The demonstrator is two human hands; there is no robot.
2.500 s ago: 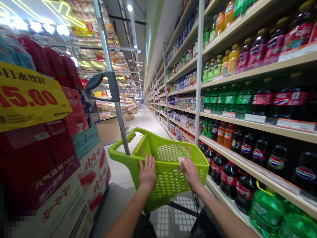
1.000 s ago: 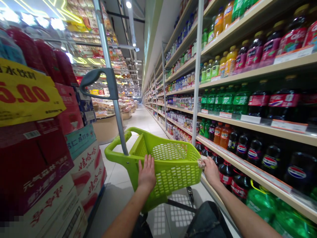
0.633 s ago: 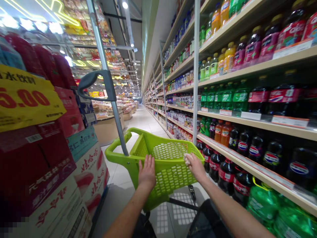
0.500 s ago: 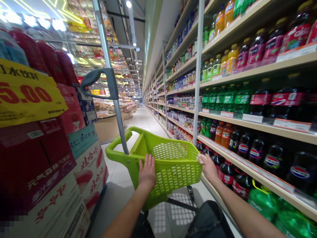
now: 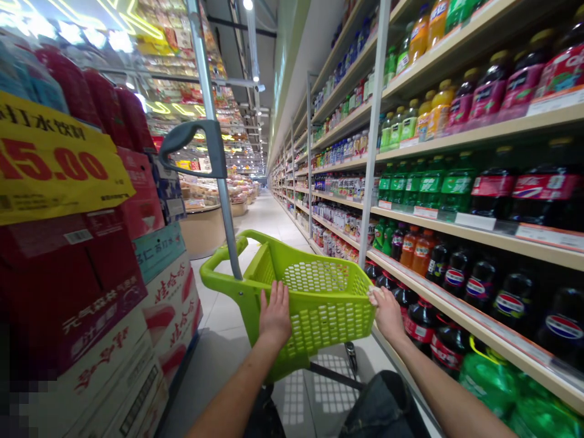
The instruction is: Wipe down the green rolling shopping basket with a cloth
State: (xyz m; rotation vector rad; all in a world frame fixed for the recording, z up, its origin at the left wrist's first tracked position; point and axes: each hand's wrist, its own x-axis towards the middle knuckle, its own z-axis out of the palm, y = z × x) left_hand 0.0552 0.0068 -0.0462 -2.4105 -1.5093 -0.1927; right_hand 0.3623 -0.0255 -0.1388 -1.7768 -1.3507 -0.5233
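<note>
A green plastic shopping basket cart (image 5: 331,316) with perforated sides stands in front of me, its tall grey metal pole (image 5: 210,103) rising on the left. My left hand (image 5: 275,313) rests against the near side of the basket, fingers stretched out flat over the rim area. At the basket's right end, my right hand (image 5: 387,313) has its fingers closed on a crumpled white cloth or tissue (image 5: 374,294), pressed against the rim corner. The part of the basket I can see inside holds nothing visible; its near floor is hidden by the side wall.
Shelves of bottled drinks (image 5: 438,182) line the right, close to my right arm. Stacked drink cartons (image 5: 171,295) with a yellow price sign (image 5: 59,161) stand at the left. A tiled aisle (image 5: 269,213) runs ahead past a round display counter (image 5: 203,231).
The whole view has shifted slightly, with shelves and cartons appearing a little further right. Both hands keep nearly the same places on the basket.
</note>
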